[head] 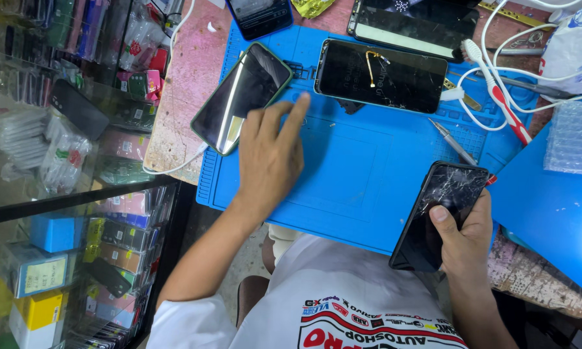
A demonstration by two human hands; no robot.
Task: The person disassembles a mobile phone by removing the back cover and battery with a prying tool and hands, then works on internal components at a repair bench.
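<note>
Head view, looking down on the bench: the right hand [466,240] is clenched around a black phone with a cracked screen [441,216], thumb laid across the lower glass and the other fingers wrapped behind its right edge. That phone's long axis runs from lower left, near the person's shirt, up to the right, and its top end hangs over the near part of the blue work mat [362,174]. It is held up off the mat, not resting on it.

The left hand [269,155] is released and spread flat on the mat, holding nothing. Its fingers [297,116] point up and to the right, and its thumb side lies against or just over the lower corner of a green-edged phone [240,97], which sits tilted across the mat's upper left corner. I cannot tell whether skin touches the case. Just beyond the fingertips, up and right, lies a dark phone with a small gold ribbon part on its glass [381,75], long axis across the mat. The left hand is the nearer one to both; the right hand is well apart from them.

Counting phones and screens in view: five, namely the held one, the green-edged one, the one with the ribbon, and two more [260,16] [413,22] at the top edge. One metal pen-like tool [452,142] lies on the mat. One red and white toothbrush [497,90] lies beside the white cables [497,68].
</note>
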